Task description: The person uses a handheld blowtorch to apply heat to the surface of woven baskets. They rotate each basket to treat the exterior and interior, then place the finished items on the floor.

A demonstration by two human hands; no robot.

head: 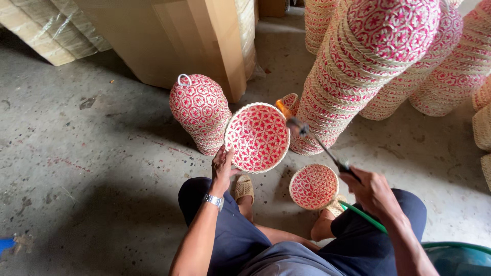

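knees and dark trousers fill the bottom edge; person sits low on the concrete floor (92, 153), sandalled feet out front.

left hand (222, 168), watch on the wrist, grips a round red-and-cream woven basket (257, 137) by its lower-left rim, fingers closed on the rim, thumb side toward the camera. basket is tilted so its open inside faces up toward the head camera. rest of the rim is free of the fingers.

right hand (372, 191) is clenched round the handle of a gas torch (317, 145), green hose (364, 216) trailing back past the knee. small orange flame (281, 108) at the tip sits at the basket's upper-right rim, just touching or just off it, can't tell which.

judgement on doing it well: flame tip only on loose fibres, keep it skimming along the rim, never parked, weave looks like it would scorch fast. turn the basket with the left hand instead of reaching the torch round. flame is on the far side of the rim from the gripping fingers, good, hold that gap.

smaller basket (313, 186) lies on the floor between the feet. stacked baskets (200, 110) stand just left of the held one, tall stacks (358, 66) behind the torch, close enough to mind the flame. cardboard (169, 36) behind.
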